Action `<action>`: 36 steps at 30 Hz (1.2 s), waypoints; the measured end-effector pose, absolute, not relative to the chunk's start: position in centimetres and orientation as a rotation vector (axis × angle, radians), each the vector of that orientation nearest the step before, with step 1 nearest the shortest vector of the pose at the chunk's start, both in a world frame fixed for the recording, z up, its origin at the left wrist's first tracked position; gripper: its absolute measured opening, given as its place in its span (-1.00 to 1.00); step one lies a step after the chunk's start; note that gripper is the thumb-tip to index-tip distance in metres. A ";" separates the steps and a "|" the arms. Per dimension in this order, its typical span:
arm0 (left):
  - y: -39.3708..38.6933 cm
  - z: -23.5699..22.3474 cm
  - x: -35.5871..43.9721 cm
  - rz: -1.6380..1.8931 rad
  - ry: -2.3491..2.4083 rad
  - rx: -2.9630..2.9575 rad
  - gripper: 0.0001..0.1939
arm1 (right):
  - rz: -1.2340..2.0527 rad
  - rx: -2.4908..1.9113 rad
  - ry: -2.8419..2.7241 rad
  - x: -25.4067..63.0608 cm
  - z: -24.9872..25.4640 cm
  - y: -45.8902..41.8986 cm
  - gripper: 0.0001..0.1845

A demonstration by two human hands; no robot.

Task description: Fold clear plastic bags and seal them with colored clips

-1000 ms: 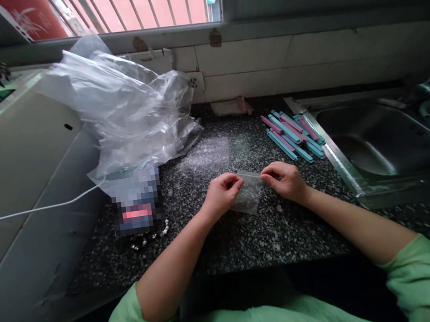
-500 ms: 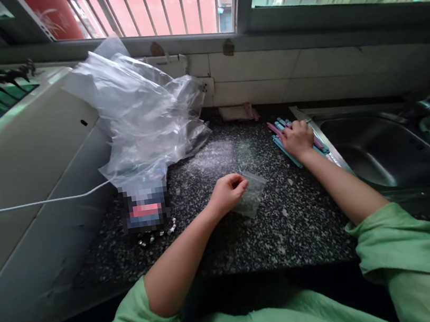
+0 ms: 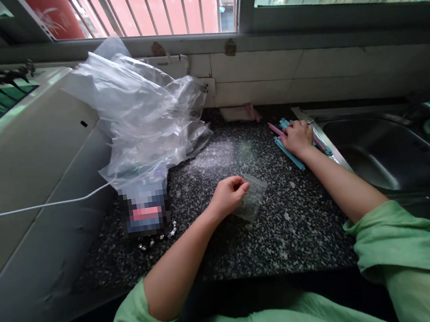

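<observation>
My left hand point(image 3: 228, 196) pinches the edge of a small clear plastic bag point(image 3: 255, 194) between thumb and fingers. The bag hangs flat and looks empty, just over the dark speckled countertop point(image 3: 227, 250). Farther right, my right hand point(image 3: 298, 137) is curled down over a loose pile of thin pink and light-blue plastic sticks point(image 3: 289, 154), which look like bag-sealing clips. Its fingertips are hidden among the sticks, beside the sink edge.
Large clear plastic bags point(image 3: 143, 107) are heaped at the left, above a blurred-out item point(image 3: 146, 213) and a beaded string point(image 3: 167, 233). A small pouch with pink ends point(image 3: 238, 114) lies by the wall. A steel sink point(image 3: 359, 162) is at the right; a white cable point(image 3: 45, 205) crosses the left.
Both hands stay in nearly the same places. The right hand's fingers have shifted slightly over the sticks, and the view has tilted a little.
</observation>
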State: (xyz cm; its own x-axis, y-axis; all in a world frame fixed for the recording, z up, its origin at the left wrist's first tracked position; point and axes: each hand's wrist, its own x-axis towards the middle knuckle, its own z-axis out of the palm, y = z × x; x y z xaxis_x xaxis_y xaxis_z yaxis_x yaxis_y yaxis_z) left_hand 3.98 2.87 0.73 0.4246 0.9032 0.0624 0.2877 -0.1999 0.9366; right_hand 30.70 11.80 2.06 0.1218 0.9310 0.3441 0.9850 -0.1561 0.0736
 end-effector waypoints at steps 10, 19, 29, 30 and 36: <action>2.9 0.8 4.0 0.760 1.052 1.719 -0.78 | -0.372 -2.411 -1.947 29.4 3.4 15.1 -0.69; 3.1 0.8 3.9 0.803 1.034 1.719 -0.81 | -0.350 -2.279 -1.860 28.3 3.6 15.2 -0.57; 3.8 0.8 3.7 0.846 1.058 1.542 -0.90 | -0.406 -1.878 -2.011 25.2 4.5 11.2 -0.74; 3.8 0.8 3.7 0.840 1.045 1.503 -0.91 | -0.399 -1.839 -2.027 24.9 4.4 10.5 -0.77; 3.6 0.9 3.8 0.849 0.986 1.293 -0.95 | -0.362 -1.628 -2.091 23.8 4.5 6.0 -0.84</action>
